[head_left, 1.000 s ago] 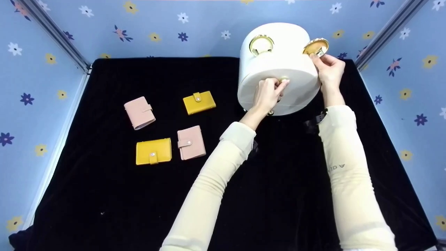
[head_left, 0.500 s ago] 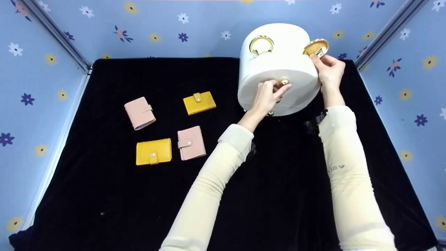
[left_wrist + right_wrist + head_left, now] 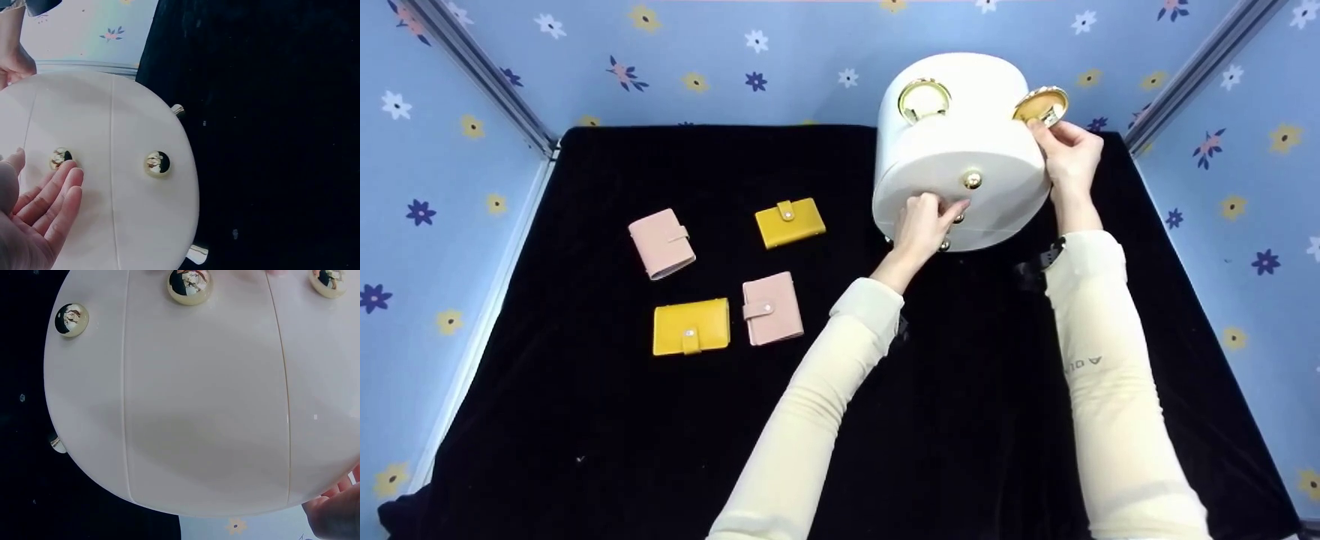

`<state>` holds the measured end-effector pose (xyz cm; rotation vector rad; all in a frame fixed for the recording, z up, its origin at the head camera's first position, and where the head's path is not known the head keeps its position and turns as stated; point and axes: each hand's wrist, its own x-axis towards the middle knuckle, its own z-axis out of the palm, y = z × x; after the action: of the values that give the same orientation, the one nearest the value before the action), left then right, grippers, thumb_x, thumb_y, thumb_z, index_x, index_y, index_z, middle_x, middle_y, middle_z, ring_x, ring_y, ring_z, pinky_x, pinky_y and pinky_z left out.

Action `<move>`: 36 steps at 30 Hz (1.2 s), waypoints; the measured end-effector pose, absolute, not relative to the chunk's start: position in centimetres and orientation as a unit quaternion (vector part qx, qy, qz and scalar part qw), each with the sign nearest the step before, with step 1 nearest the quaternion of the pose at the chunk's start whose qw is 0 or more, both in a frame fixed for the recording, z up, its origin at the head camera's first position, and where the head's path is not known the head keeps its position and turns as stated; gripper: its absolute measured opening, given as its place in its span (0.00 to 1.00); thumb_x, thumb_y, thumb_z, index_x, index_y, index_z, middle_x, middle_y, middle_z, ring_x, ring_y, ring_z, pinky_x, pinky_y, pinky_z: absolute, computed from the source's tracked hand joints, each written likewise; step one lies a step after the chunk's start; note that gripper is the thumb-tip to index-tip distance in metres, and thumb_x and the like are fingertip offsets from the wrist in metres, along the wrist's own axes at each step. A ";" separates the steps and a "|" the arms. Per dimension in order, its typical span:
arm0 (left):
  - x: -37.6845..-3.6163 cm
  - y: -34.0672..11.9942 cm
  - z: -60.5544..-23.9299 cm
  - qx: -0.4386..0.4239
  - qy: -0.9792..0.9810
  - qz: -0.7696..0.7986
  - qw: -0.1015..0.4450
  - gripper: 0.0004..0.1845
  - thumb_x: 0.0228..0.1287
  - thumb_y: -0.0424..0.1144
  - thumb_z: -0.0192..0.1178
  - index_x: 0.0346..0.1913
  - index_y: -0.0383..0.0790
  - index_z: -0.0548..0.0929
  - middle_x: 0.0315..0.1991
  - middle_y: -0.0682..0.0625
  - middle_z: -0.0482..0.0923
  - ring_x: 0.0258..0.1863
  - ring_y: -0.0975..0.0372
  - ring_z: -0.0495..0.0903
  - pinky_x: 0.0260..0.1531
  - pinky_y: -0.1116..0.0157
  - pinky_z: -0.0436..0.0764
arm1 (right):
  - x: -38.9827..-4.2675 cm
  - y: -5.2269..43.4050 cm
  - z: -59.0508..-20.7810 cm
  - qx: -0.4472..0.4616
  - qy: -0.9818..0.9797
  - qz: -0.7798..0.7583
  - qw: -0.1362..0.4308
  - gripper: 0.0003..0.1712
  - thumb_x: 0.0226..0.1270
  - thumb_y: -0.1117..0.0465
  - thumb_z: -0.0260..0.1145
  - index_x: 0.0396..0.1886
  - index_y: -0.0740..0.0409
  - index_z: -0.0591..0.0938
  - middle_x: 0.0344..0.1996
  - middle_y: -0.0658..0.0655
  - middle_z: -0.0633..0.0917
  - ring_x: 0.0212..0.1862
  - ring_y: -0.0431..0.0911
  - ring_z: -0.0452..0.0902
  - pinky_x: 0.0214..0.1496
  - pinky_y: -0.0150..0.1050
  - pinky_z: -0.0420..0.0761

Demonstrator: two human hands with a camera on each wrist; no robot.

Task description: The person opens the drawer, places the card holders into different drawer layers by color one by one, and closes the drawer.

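Note:
A white rounded jewelry box [image 3: 960, 97] stands at the back right. Its front has drawers with round gold knobs, and two gold-rimmed discs stick up like ears. My left hand [image 3: 919, 225] is at the middle of the front, thumb apart from the fingers. In the left wrist view, its fingertips overlap the edge of the middle knob [image 3: 61, 158]. Above, the top knob [image 3: 973, 179] is uncovered. My right hand [image 3: 1072, 161] holds the box's right side, thumb at the base of the right gold-rimmed disc [image 3: 1042, 103]; some of its fingers are hidden behind the box.
Left of the box, two yellow card holders [image 3: 790, 223] and two pink card holders [image 3: 772, 308] lie on the black cloth [image 3: 585, 405]. Flower-patterned blue walls [image 3: 802, 60] enclose the back and sides.
My left hand has let go of the top knob and moved down to the middle one. The right hand and the box have stayed in place.

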<state>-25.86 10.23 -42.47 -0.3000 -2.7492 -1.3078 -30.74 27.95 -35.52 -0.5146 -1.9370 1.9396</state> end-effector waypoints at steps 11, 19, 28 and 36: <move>-25.8 10.7 -44.4 -0.082 -0.890 -0.447 -0.024 0.26 0.58 0.57 0.51 0.14 0.40 0.77 0.12 0.53 0.76 0.12 0.65 0.73 0.17 0.71 0.69 | -30.7 28.0 -35.8 -0.178 -0.679 0.691 0.173 0.10 0.40 0.61 0.75 0.25 0.59 0.86 0.21 0.51 0.82 0.27 0.40 0.75 0.33 0.30 0.72; -25.8 11.2 -44.7 -0.076 -0.856 -0.510 -0.033 0.22 0.61 0.52 0.52 0.22 0.36 0.82 0.14 0.50 0.78 0.11 0.63 0.77 0.14 0.73 0.72 | -30.7 27.9 -35.7 -0.173 -0.678 0.691 0.180 0.10 0.40 0.61 0.75 0.26 0.59 0.86 0.21 0.50 0.82 0.27 0.41 0.75 0.33 0.30 0.73; -25.3 11.6 -45.0 -0.073 -0.846 -0.528 -0.011 0.21 0.61 0.50 0.53 0.23 0.36 0.83 0.13 0.51 0.78 0.09 0.65 0.75 0.13 0.74 0.71 | -30.9 28.0 -35.8 -0.170 -0.681 0.689 0.181 0.11 0.40 0.61 0.75 0.26 0.60 0.86 0.20 0.50 0.82 0.27 0.40 0.75 0.33 0.30 0.73; -24.2 11.7 -45.3 -0.070 -0.828 -0.556 -0.016 0.20 0.60 0.49 0.54 0.24 0.35 0.83 0.14 0.49 0.79 0.14 0.58 0.78 0.13 0.74 0.72 | -31.0 28.1 -35.9 -0.169 -0.687 0.683 0.182 0.10 0.40 0.61 0.75 0.25 0.58 0.86 0.19 0.49 0.82 0.26 0.40 0.75 0.33 0.30 0.72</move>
<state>-24.23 11.74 -45.35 -0.2228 -2.6285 -1.7653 -31.02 28.11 -35.93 -0.4761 -1.9396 1.9273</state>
